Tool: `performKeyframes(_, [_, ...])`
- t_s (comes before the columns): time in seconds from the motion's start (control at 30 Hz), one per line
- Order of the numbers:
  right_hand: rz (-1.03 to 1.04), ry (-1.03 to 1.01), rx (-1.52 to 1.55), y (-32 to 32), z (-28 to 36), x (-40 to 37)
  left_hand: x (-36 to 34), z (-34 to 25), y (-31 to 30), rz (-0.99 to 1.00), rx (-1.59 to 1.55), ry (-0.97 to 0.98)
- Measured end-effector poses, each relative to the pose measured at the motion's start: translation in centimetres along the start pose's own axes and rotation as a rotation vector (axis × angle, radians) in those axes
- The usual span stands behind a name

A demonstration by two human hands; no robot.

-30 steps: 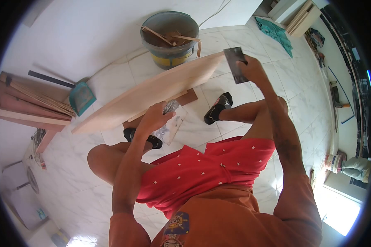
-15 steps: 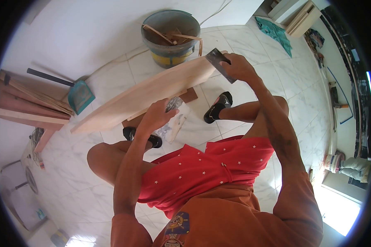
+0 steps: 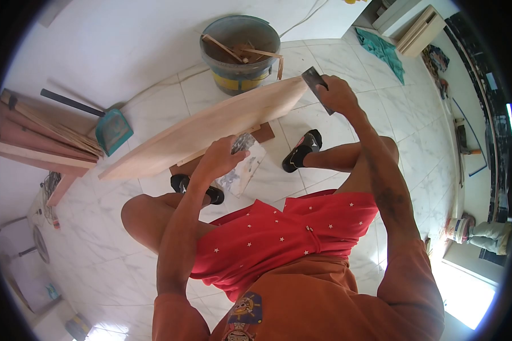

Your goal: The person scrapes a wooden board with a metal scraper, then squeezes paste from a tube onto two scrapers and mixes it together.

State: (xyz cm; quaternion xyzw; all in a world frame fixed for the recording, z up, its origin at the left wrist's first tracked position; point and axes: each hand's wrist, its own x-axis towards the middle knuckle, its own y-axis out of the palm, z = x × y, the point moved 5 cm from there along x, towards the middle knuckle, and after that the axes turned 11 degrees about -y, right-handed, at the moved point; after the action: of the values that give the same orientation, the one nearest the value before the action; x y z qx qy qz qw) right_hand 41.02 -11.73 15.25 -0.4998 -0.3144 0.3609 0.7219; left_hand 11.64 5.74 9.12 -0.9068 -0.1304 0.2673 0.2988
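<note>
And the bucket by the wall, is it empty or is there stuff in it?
Not empty: wood strips lie inside the bucket, and one pokes out over its rim.

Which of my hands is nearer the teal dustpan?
Left. The left hand is right of the dustpan; the right hand is much farther right, by one end of the board.

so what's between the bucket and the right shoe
The long pale board crosses that stretch, with floor tiles showing between it and the shoe, in the head view.
</note>
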Motion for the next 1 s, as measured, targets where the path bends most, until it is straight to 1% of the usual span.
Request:
performKeyframes(0.03, [-0.014,-0.024,-0.036,0.4,0.6,0.1,0.1,0.0,0.1,0.013,0.010,-0.009])
performKeyframes(0.07, [0.054,-0.014,-0.065,1.1,1.0,0.3,0.2,0.0,0.1,0.029,0.022,-0.014])
performKeyframes(0.17, [0.069,-0.189,-0.027,1.2,3.4,-0.2,0.0,-0.6,-0.1,0.067,0.043,-0.026])
performKeyframes(0.2, [0.110,-0.155,0.021,0.8,4.0,-0.4,0.0,-0.5,-0.1,0.070,0.041,-0.028])
performKeyframes(0.3, [0.107,-0.151,0.043,-0.4,4.1,-0.7,-0.2,-0.4,-0.2,0.064,0.029,-0.028])
performKeyframes(0.4, [0.087,-0.006,0.125,-1.6,3.5,-1.6,-0.1,-0.4,-0.2,0.065,0.023,-0.033])
performKeyframes(0.5, [0.075,0.051,0.210,-1.4,2.2,-2.6,0.0,-0.2,-0.1,0.071,0.019,-0.055])
performKeyframes(0.6, [0.140,0.156,0.389,-0.5,1.4,-4.0,-0.1,-0.3,-0.1,0.068,0.001,-0.063])
performKeyframes(0.63, [0.116,0.196,0.526,0.0,1.3,-4.8,-0.2,-0.5,-0.2,0.067,-0.006,-0.062])
performKeyframes(0.73, [0.056,0.284,0.934,2.2,1.5,-7.4,-0.8,-1.2,-0.6,0.125,-0.096,-0.176])
performKeyframes(0.83, [-0.002,0.386,1.311,3.2,3.9,-10.0,-0.4,0.8,0.3,0.029,-0.260,-0.161])
performKeyframes(0.9, [0.020,0.549,1.435,2.3,6.0,-11.6,-0.9,0.6,-0.1,-0.008,-0.239,-0.233])
performKeyframes(0.93, [0.030,0.551,1.469,3.5,6.1,-11.7,-0.7,1.4,-0.8,-0.048,-0.234,-0.151])
performKeyframes(0.97, [0.228,0.504,0.885,3.2,5.0,-11.5,0.0,3.0,-1.0,-0.089,-0.138,-0.174])
performKeyframes(1.0, [0.200,0.284,0.726,4.7,4.0,-11.2,-0.3,1.6,-2.0,-0.167,-0.129,-0.092])
